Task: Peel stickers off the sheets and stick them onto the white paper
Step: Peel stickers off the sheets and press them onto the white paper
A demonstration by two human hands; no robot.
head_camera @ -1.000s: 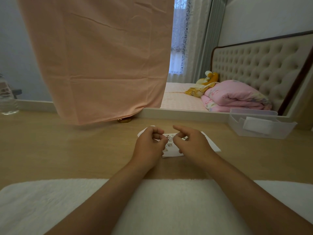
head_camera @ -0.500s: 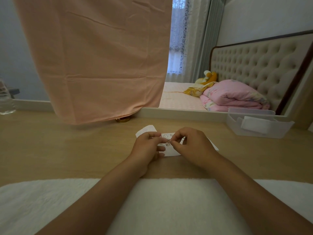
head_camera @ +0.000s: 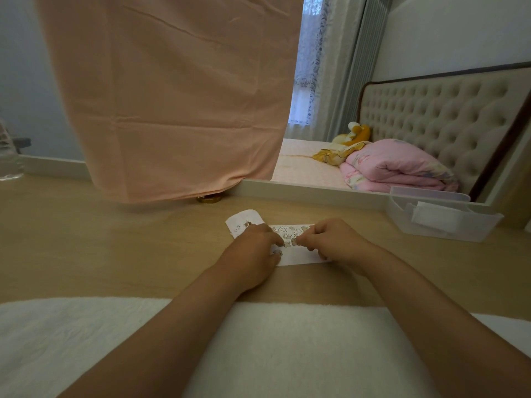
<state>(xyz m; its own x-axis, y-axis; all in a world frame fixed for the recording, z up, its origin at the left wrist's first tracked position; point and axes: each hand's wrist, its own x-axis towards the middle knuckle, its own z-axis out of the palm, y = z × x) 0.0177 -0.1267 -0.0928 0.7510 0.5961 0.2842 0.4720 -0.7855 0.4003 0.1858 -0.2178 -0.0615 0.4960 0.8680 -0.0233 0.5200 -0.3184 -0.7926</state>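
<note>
Worked with both hands low over the wooden surface [head_camera: 100, 248], forearms crossing a white fleecy mat [head_camera: 71, 346] at the near edge. Curled the fingers of the left hand [head_camera: 253, 254] down onto the left end of the sticker sheet [head_camera: 301, 255], tips bearing on it and pinning it flat. Pinched thumb and forefinger of the right hand [head_camera: 333, 242] together at a small sticker [head_camera: 293, 241] near the middle of the sheet, with the other fingers curled under. Could not tell whether that sticker had lifted off the backing. Held the two sets of fingertips just beside each other over the sheet.

Had the sheet lying as a narrow strip, printed side up with small cartoon figures. Had its long axis running left to right, roughly parallel to the near edge of the surface, and its right end hidden under the right hand. Had the white paper [head_camera: 244, 221] lying behind the sheet, one rounded corner showing just beyond the left knuckles and bearing a couple of small stickers.

Faced a peach cloth [head_camera: 172, 96] hanging at the back of the surface, a brass-coloured round thing [head_camera: 208, 199] peeping from under its hem. Had a clear plastic tray [head_camera: 448, 228] well apart to the right, and beyond it a bed with a folded pink quilt [head_camera: 396, 168].
</note>
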